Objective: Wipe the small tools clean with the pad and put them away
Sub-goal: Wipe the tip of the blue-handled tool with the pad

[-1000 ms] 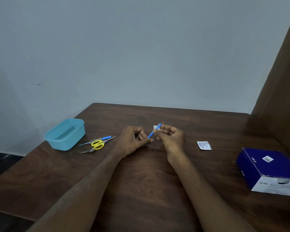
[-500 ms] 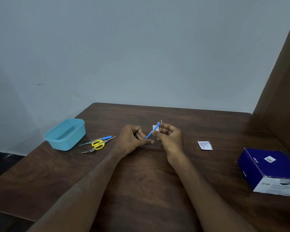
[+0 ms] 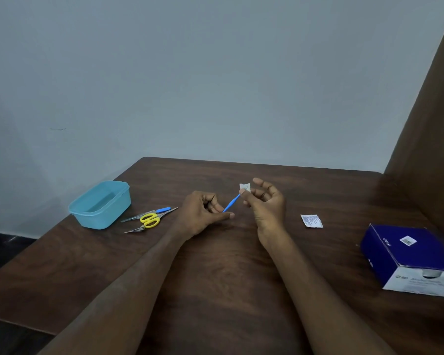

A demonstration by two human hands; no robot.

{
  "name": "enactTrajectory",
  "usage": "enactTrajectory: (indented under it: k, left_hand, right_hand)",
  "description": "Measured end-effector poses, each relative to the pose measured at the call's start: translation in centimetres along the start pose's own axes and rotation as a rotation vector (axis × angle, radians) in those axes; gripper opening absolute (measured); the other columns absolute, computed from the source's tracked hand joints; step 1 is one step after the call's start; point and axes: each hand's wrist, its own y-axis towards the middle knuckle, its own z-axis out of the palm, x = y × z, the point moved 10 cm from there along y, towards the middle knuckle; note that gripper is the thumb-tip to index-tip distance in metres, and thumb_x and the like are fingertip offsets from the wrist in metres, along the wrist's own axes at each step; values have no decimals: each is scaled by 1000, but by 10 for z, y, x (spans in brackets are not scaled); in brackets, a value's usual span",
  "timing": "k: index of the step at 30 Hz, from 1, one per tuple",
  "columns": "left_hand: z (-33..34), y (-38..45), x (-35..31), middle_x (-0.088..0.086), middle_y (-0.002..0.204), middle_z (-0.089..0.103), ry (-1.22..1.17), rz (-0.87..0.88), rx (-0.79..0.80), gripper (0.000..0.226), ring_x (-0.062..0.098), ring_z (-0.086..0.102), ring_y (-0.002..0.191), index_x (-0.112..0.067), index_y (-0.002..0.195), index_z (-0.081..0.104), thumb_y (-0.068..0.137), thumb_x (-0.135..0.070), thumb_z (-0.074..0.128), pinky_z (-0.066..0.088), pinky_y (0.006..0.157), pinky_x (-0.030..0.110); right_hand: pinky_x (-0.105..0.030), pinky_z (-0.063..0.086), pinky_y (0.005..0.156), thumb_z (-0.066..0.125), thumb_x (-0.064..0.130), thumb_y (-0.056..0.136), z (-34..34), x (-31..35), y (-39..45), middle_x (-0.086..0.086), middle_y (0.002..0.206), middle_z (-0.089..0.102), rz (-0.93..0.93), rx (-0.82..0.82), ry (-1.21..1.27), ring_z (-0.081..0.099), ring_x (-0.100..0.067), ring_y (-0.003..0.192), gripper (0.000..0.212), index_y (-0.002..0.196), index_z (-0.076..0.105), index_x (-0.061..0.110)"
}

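My left hand [image 3: 204, 216] pinches the lower end of a thin blue-handled tool [image 3: 231, 202], which slants up to the right. My right hand [image 3: 265, 204] holds a small white pad [image 3: 244, 187] between thumb and forefinger, wrapped over the tool's upper tip; its other fingers are spread. The tip itself is hidden by the pad. Left of my hands lie yellow-handled scissors [image 3: 149, 220], metal tweezers [image 3: 136, 217] and another blue-handled tool [image 3: 163, 209]. A light blue plastic tub [image 3: 100, 204] stands at the table's left edge.
A torn white pad wrapper [image 3: 311, 221] lies to the right of my right hand. A dark blue cardboard box [image 3: 408, 257] sits at the right. A brown wooden panel [image 3: 431, 124] rises along the table's right side, and a pale wall stands behind.
The pad has slid up along the blue tool toward its tip, and my right hand's fingers have spread. My left hand has stayed in place.
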Motion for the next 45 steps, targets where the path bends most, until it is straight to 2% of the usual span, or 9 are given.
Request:
enactTrajectory:
  k: [3, 7, 13, 18, 23, 32, 36, 41, 45]
  left_hand:
    - [-1, 1, 0, 9, 66, 71, 3, 9, 0, 33, 10, 58, 60, -17, 67, 70, 74, -27, 100, 47, 59, 28]
    - [-1, 3, 3, 9, 65, 70, -13, -7, -5, 33, 11, 59, 59, -11, 69, 70, 74, -26, 100, 48, 59, 29]
    - [-4, 6, 8, 1, 63, 69, -26, -9, -22, 31, 9, 58, 59, -15, 68, 72, 74, -25, 100, 47, 59, 29]
    - [0, 5, 6, 1, 61, 69, -34, 2, 0, 31, 9, 57, 56, -14, 68, 72, 73, -24, 100, 45, 56, 25]
    - [1, 4, 1, 2, 62, 69, -19, 14, 7, 32, 9, 56, 56, -12, 71, 73, 72, -27, 101, 44, 55, 23]
    - [1, 2, -6, 3, 79, 79, 13, 46, 21, 9, 9, 62, 70, -28, 82, 83, 86, -30, 91, 48, 68, 33]
    - [1, 1, -6, 0, 78, 80, 49, 44, 23, 10, 10, 62, 69, -25, 82, 83, 87, -30, 90, 48, 65, 32]
    - [0, 0, -6, 3, 74, 78, 65, 30, 19, 11, 10, 62, 66, -20, 83, 84, 87, -28, 90, 48, 63, 31]
    - [3, 3, -3, 6, 75, 78, 53, 24, 39, 10, 14, 61, 67, -21, 84, 84, 88, -27, 90, 47, 64, 33]
  right_hand:
    - [-20, 55, 61, 88, 3, 83, -1, -3, -2, -1, 82, 76, 46, -20, 115, 67, -16, 72, 38, 116, 72, 11]
    - [-26, 58, 68, 87, 4, 86, -19, 9, 2, -5, 88, 79, -21, -126, 203, 71, -15, 78, 21, 102, 75, 9]
    - [-34, 60, 77, 91, 17, 82, 2, 1, -7, 1, 86, 82, -69, 12, -65, 71, -6, 73, 12, 84, 80, 12]
    - [-44, 64, 79, 92, 14, 81, 1, -10, -13, -2, 80, 81, -13, -36, -76, 74, -12, 66, 21, 84, 72, 9]
    - [-37, 63, 80, 90, 14, 83, 0, -6, -11, 2, 80, 81, -18, -44, -65, 75, -11, 68, 26, 102, 73, 14]
    - [-31, 61, 74, 81, 13, 93, -5, -6, -5, -5, 90, 82, -9, -55, 25, 75, -14, 78, 7, 97, 79, 7]
    - [-27, 61, 71, 74, 29, 100, -3, -7, -5, -10, 86, 81, -21, -42, 14, 69, -11, 71, 25, 91, 80, 6]
    - [-26, 61, 72, 81, 12, 92, -4, -10, -6, -3, 90, 82, 27, -24, 5, 75, -13, 79, 13, 103, 80, 3]
    - [-26, 59, 66, 77, 25, 97, -9, -8, -5, -5, 76, 79, 16, -77, -25, 64, -10, 61, 22, 89, 81, 5]
